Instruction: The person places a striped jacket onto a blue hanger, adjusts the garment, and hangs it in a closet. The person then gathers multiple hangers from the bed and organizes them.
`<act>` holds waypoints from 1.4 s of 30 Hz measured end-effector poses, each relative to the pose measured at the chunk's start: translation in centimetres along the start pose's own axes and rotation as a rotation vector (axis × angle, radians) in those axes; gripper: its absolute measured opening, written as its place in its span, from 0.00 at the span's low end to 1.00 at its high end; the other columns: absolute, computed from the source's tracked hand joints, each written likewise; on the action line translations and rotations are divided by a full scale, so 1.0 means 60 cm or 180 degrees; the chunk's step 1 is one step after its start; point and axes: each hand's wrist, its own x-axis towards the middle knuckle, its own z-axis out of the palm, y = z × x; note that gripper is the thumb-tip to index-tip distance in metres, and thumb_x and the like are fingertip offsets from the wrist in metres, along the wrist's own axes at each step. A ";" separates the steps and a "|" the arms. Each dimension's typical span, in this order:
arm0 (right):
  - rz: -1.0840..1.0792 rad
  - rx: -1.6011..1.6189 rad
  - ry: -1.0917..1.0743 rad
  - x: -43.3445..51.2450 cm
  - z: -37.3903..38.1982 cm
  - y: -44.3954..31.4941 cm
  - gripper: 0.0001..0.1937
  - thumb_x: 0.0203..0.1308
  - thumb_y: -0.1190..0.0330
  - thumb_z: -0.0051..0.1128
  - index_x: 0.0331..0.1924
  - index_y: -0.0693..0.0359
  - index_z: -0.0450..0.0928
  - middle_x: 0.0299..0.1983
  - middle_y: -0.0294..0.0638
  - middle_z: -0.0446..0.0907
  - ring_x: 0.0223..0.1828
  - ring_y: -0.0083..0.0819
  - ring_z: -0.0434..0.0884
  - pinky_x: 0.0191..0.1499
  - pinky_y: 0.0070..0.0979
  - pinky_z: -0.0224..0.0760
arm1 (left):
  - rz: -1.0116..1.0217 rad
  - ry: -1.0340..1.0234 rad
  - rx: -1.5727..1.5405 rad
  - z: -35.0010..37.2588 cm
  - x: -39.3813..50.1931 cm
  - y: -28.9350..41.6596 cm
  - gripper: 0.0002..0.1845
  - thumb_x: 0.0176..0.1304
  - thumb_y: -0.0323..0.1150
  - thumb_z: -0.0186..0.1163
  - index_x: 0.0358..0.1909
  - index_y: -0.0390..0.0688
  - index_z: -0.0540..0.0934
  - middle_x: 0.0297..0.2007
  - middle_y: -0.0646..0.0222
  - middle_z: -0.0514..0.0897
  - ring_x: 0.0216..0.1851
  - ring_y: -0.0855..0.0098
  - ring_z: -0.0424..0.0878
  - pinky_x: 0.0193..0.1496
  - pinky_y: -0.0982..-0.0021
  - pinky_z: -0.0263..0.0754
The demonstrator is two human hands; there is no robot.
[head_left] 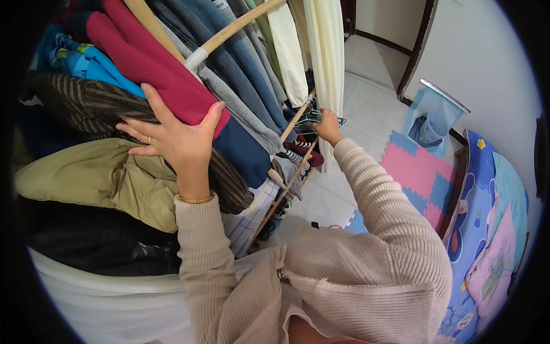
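Note:
My left hand [178,135], with a ring and a bangle, lies spread against garments hanging from the upper rail. Its fingers touch a dark red garment [150,64] with a navy lower part and a brown striped one [99,96]. An olive-green padded garment [86,172] bulges just below the fingers. Farther off, my right hand [328,127] has its fingers around several thin clothes hangers [306,124] at a lower wooden rod [296,118]. Part of the hangers is hidden behind that hand.
Jeans [240,73] and a cream curtain [326,77] hang beyond the wooden rail [240,23]. Pink and blue foam mats [419,176] cover some floor tiles. A translucent blue bin [433,128] stands by the wall. Patterned bedding [470,223] lies at right.

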 end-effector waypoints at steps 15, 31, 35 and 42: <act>-0.0829 -0.0656 -0.0226 0.070 0.039 0.046 0.18 0.43 0.68 0.66 0.39 0.60 0.72 0.32 0.50 0.82 0.34 0.50 0.81 0.38 0.42 0.75 | -0.0098 -0.0265 0.0176 0.005 -0.003 -0.025 0.72 0.29 0.64 0.75 0.74 0.47 0.43 0.62 0.16 0.35 0.68 0.26 0.28 0.59 0.24 0.23; 0.2890 -0.1434 -0.1570 -0.691 -0.195 0.382 0.21 0.49 0.66 0.63 0.50 0.62 0.77 0.45 0.53 0.81 0.47 0.49 0.81 0.49 0.41 0.74 | 0.1447 0.0098 -0.2217 0.034 -0.070 0.158 0.29 0.51 0.40 0.66 0.58 0.46 0.74 0.63 0.53 0.65 0.69 0.45 0.52 0.68 0.41 0.41; 0.3330 -0.0429 -0.1730 -0.942 -0.254 0.400 0.24 0.40 0.68 0.73 0.45 0.65 0.78 0.41 0.51 0.83 0.44 0.42 0.83 0.45 0.37 0.76 | 0.0808 -0.0534 -0.3751 0.117 -0.048 0.262 0.28 0.56 0.30 0.63 0.59 0.33 0.69 0.60 0.50 0.68 0.66 0.48 0.59 0.67 0.53 0.54; 0.3249 -0.0201 -0.2171 -0.872 -0.279 0.480 0.27 0.40 0.69 0.72 0.48 0.65 0.75 0.43 0.51 0.82 0.47 0.43 0.81 0.47 0.37 0.75 | -0.1061 -0.1464 -0.4186 0.316 0.073 0.400 0.37 0.58 0.35 0.65 0.64 0.28 0.59 0.62 0.47 0.67 0.62 0.59 0.68 0.64 0.65 0.61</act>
